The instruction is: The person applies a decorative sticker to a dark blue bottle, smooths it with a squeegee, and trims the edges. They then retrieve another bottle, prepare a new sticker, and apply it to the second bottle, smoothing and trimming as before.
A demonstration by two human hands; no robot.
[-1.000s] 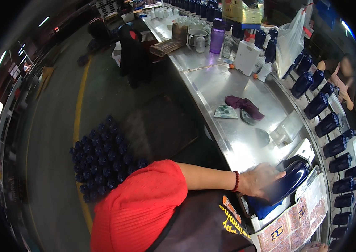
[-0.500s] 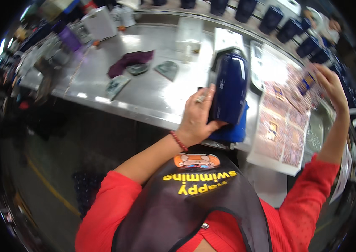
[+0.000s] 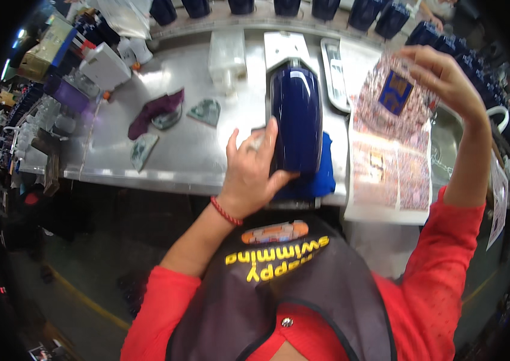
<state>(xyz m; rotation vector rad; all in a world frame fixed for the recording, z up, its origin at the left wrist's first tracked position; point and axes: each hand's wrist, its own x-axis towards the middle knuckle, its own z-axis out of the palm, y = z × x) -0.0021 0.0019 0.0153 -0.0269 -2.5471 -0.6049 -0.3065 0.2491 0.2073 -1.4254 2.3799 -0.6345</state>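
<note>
A glossy dark blue tapered vessel [image 3: 297,117] lies lengthwise in front of me, on a white stand [image 3: 285,48] and a blue cloth [image 3: 325,174]. My left hand [image 3: 252,171] steadies its left side, thumb at the near end and fingers along the flank. Over to the right, my right hand [image 3: 444,75] pinches the upper edge of a thin pink-speckled decal [image 3: 366,111] with a blue and gold emblem. This decal hangs over a larger printed decal sheet [image 3: 408,189] at the table's right side. The underside of the vessel is hidden.
Left on the metal table [image 3: 176,165] lie a purple cloth [image 3: 146,117] and several grey-green scraper-like pieces [image 3: 205,112]. Behind stands a clear plastic box [image 3: 228,54]; a white-rimmed tray [image 3: 334,72] is right of the vessel. Several dark blue cups [image 3: 243,6] line the back.
My right hand has drawn the decal leftward and spread it, so its emblem faces up. The left hand stays on the vessel. The whole view has shifted with my head.
</note>
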